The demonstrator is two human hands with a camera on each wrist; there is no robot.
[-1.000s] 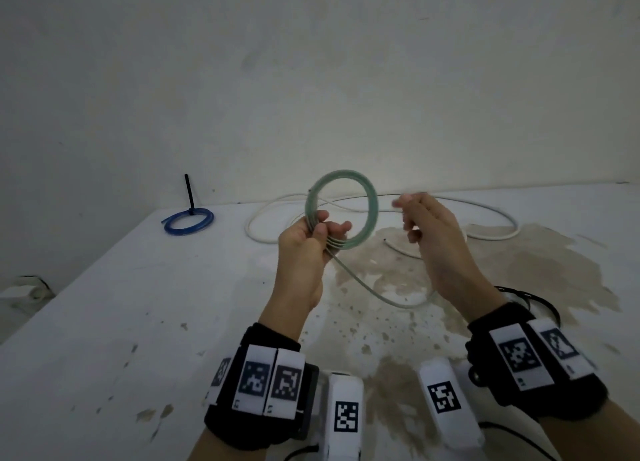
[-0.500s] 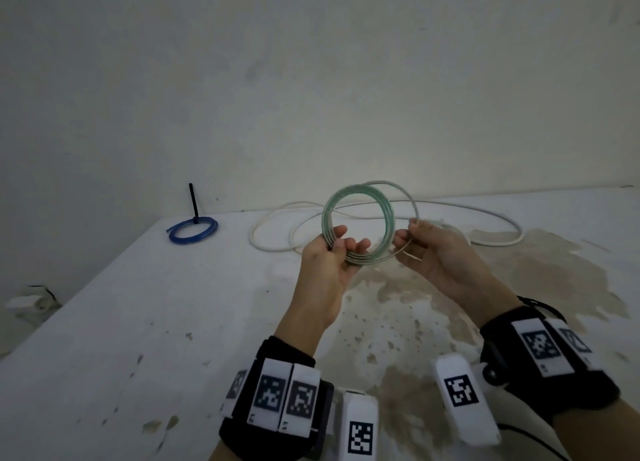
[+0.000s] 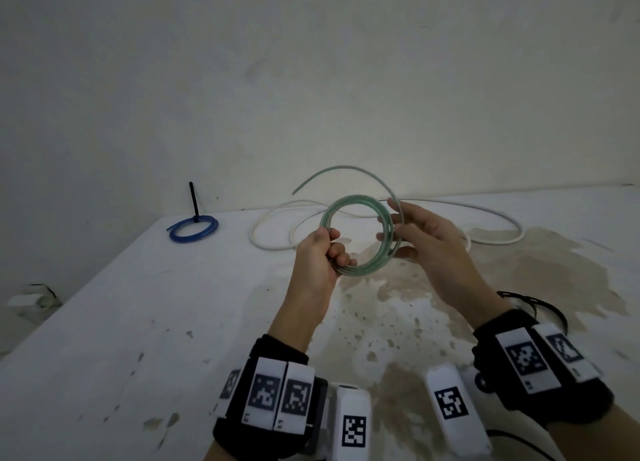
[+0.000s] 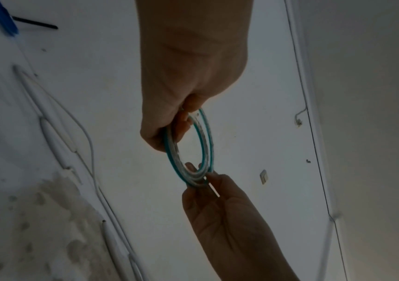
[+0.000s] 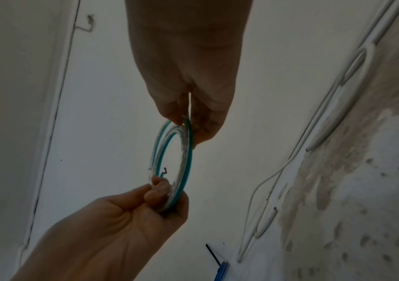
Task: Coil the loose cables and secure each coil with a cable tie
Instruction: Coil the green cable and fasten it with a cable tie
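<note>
A green translucent cable coil (image 3: 367, 270) is held upright in the air above the stained table (image 3: 138, 322). My left hand (image 3: 332, 249) grips its lower left side, fingers curled round the bundled turns. At the coil's right side my right hand (image 3: 394, 232) pinches it between thumb and fingers. The cable's loose tail (image 3: 346, 167) arcs up and over the coil toward the left. The left wrist view has the coil (image 4: 188, 148) edge-on between my left hand (image 4: 169, 133) and right hand (image 4: 208, 182). The right wrist view has the coil (image 5: 183, 161) below my right hand (image 5: 188, 123).
A blue coil (image 3: 194, 227) with a black cable tie (image 3: 193, 199) sticking up lies at the far left by the wall. A loose white cable (image 3: 252, 234) sprawls across the back of the table. Black ties (image 3: 540, 305) lie near my right wrist.
The tail that hung toward the table has been wound round and now arcs above the coil. My right hand has moved from the loose cable onto the coil's right side.
</note>
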